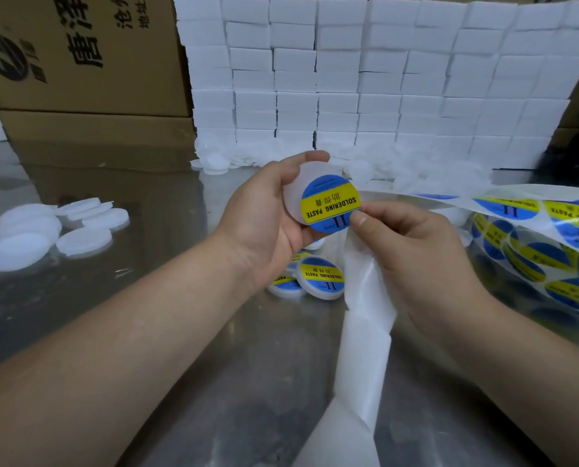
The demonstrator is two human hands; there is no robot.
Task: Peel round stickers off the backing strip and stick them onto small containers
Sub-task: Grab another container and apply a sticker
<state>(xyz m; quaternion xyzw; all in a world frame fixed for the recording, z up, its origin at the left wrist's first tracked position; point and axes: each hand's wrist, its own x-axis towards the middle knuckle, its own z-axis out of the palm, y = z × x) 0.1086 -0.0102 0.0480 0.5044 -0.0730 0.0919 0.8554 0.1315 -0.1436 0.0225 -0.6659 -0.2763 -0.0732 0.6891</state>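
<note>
My left hand grips a small round white container held up at centre. A round blue and yellow "SOLDERING PASTE" sticker lies over the container's face, overhanging its right edge. My right hand pinches the sticker's lower edge between thumb and forefinger. The white backing strip hangs down under my right hand toward the near edge. The strip with several unpeeled stickers curls in from the right. Labelled containers lie on the table below my hands.
Several plain white containers lie at the left on the shiny metal table. More white lids are piled at the back. A wall of stacked white boxes stands behind, with cardboard cartons at back left.
</note>
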